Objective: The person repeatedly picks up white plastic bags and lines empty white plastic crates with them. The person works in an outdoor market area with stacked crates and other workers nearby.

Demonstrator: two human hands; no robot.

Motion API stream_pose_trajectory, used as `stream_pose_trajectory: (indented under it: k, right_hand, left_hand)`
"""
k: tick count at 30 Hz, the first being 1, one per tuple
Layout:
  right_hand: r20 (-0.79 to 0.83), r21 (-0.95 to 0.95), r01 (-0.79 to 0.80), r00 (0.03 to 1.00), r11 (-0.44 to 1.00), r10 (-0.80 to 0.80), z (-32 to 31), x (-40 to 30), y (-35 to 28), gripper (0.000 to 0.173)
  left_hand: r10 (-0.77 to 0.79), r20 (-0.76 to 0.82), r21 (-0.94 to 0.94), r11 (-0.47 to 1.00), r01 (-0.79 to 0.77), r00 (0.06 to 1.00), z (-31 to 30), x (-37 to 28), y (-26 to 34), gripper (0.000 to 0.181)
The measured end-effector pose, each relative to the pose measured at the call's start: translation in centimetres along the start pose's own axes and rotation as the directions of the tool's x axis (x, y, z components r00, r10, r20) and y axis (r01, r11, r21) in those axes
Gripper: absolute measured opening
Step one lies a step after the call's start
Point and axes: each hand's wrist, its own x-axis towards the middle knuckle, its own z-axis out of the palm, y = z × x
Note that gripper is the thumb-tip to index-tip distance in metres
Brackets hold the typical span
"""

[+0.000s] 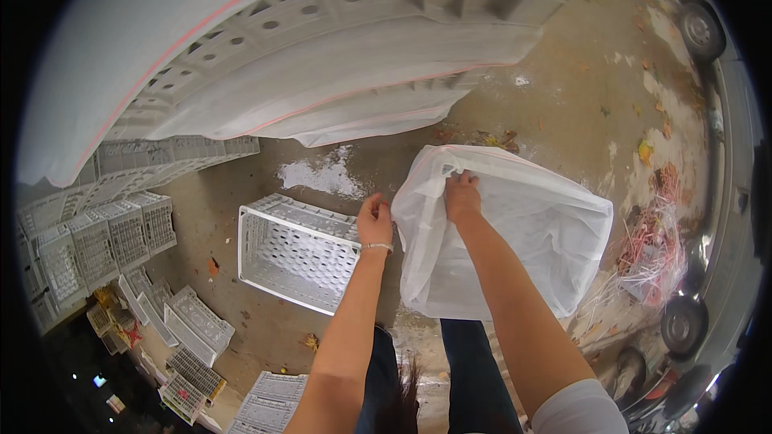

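Note:
A crate-shaped container lined and draped with white translucent sheeting (518, 241) lies before me. My right hand (463, 194) presses into its near left inner corner, its fingers at a small opening near the rim; whether they grip it is not clear. My left hand (375, 220), with a bracelet at the wrist, is just outside the container's left side, its fingers curled by the sheeting; a hold on it cannot be made out. To the left of that hand stands an uncovered white plastic crate (298, 253) with perforated walls.
Stacked crates under white sheeting (362, 90) rise at the top. More plastic crates (108, 238) stand at the left, others (196, 322) at the lower left. Tangled pink and white strips (654, 247) lie at the right, beside vehicles (733, 193). Leaves (645, 152) dot the concrete floor.

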Motion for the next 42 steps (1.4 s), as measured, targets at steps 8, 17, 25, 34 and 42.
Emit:
stream_pose_trajectory:
  k: [8,17,25,34,42]
  right_hand:
    - [0.166,0.281,0.227,0.945,0.933,-0.280,-8.7,-6.6,2.2,0.026]
    - [0.037,0.170,0.177,0.982,0.969,-0.186,-15.4,-1.5,-4.0,0.061]
    - [-0.401,-0.431,0.376,0.735,0.820,-0.547,-10.5,-4.6,-15.9,0.025]
    - [0.708,0.366,-0.491,0.698,0.791,0.106,19.3,-18.3,-20.9,0.063]
    - [0.636,0.761,-0.648,0.751,0.018,0.178,29.0,-15.3,-23.8,0.048]
  left_hand:
    - [-0.364,0.073,-0.119,0.921,0.371,0.928,-17.2,-23.4,-10.4,0.018]
    - [-0.655,-0.173,-0.326,0.743,0.585,0.735,-31.5,-39.5,-14.5,0.015]
    - [-0.732,-0.281,-0.472,0.669,0.575,0.621,-34.6,-47.0,-17.0,0.019]
    - [-0.719,-0.302,-0.576,0.660,0.481,0.626,-35.0,-49.7,-18.5,0.019]
    - [-0.708,-0.398,-0.544,0.694,0.472,0.583,-40.8,-53.8,-22.7,0.016]
